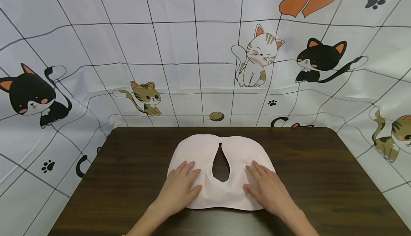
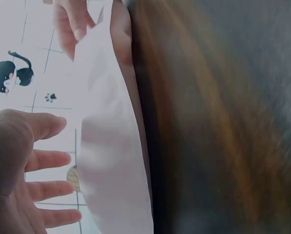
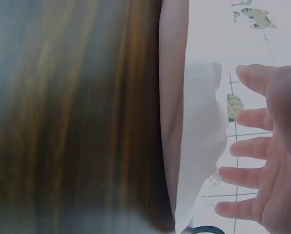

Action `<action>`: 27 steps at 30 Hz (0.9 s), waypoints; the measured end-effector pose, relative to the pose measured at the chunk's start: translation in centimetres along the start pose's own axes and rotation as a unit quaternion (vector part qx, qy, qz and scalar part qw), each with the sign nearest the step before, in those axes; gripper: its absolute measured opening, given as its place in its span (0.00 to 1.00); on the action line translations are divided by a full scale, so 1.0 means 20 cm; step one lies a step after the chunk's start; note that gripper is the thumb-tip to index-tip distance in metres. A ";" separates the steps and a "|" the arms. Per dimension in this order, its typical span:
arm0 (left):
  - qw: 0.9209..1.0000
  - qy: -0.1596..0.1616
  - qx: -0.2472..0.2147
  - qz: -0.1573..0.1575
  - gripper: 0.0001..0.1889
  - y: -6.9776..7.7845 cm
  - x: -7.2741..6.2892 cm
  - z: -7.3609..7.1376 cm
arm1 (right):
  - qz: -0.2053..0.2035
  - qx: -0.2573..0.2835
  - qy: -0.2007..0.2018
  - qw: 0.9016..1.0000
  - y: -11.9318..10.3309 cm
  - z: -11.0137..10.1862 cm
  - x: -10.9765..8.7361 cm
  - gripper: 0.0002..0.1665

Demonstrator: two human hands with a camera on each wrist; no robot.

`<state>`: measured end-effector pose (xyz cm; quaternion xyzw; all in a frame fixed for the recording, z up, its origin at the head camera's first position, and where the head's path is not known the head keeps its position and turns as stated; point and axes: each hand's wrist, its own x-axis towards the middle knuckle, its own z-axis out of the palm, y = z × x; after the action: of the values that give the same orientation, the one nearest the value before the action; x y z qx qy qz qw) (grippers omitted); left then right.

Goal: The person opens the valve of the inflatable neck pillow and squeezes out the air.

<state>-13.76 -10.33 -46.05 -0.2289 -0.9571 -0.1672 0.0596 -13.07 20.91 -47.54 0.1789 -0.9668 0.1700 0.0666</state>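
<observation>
A pale pinkish-white U-shaped neck pillow (image 1: 197, 150) lies on the brown table, its two rounded ends meeting at the far side around a teardrop-shaped gap. Over its left half is my left hand (image 1: 179, 189), palm down with fingers spread. My right hand (image 1: 267, 189) lies the same way over the right half, its fingers pointing to the far side. In the left wrist view, straight fingertips come right at the pillow's upper surface (image 2: 106, 141). The right wrist view likewise shows extended fingers (image 3: 253, 148) close above the cushion. Neither hand grips anything.
The dark wood-grain table (image 1: 128, 172) extends to both sides of the pillow. Behind and beside it hangs a white sheet (image 1: 179, 43) with a black grid and printed cats, paw prints and hearts.
</observation>
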 end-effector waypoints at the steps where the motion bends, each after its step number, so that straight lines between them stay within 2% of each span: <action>1: 1.000 -0.001 -0.001 0.003 0.21 0.01 -0.01 0.00 | 0.000 -0.001 -0.002 1.000 -0.01 0.00 0.00 0.33; 5: 1.000 -0.005 0.006 0.017 0.21 0.04 -0.05 -0.01 | -0.005 -0.007 -0.005 1.000 -0.03 0.01 -0.03 0.32; 10: 0.999 -0.006 0.031 0.032 0.21 0.04 -0.07 0.03 | -0.016 -0.014 -0.005 1.000 -0.06 0.01 -0.05 0.29; 17: 0.999 -0.014 0.031 0.029 0.22 0.03 -0.07 0.05 | -0.014 -0.020 -0.008 1.000 -0.06 0.05 -0.07 0.27; 27: 0.999 -0.008 0.035 0.033 0.22 0.03 -0.08 0.07 | -0.014 -0.037 -0.015 0.999 -0.06 0.06 -0.07 0.27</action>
<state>-12.17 -10.02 -47.53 -0.2591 -0.9548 -0.1301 0.0655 -11.36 19.95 -48.60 0.1929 -0.9705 0.1309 0.0613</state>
